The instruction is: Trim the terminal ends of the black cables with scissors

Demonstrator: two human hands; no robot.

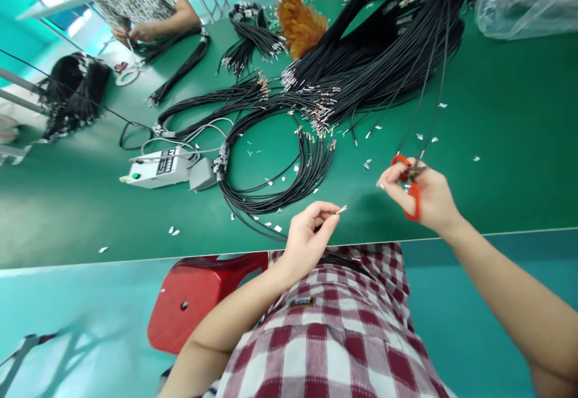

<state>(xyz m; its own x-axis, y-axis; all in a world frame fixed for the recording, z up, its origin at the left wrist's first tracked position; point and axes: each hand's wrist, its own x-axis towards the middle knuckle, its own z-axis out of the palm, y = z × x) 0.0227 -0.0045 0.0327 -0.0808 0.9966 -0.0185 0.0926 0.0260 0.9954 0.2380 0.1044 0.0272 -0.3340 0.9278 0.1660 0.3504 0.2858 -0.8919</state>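
Note:
My left hand (307, 235), near the table's front edge, pinches a thin black cable; its stripped end (342, 209) pokes out past the thumb and finger. To the right, my right hand (427, 196) is closed around red-handled scissors (413, 200), with the blades partly hidden by the fingers. Two black cables (433, 109) reach down from the big pile, their tips close behind the right hand; whether they touch it I cannot tell. Just beyond my left hand lies a looped bundle of black cables (262, 202) with light, stripped ends.
A large black cable pile (383, 73) covers the back, beside an orange-brown fluffy thing (300, 24). A white box with a green button (158, 169) sits left. White scraps (277, 229) dot the green table (510, 163). Another person's hands (139, 32) work at far left; a red stool (189, 301) stands below.

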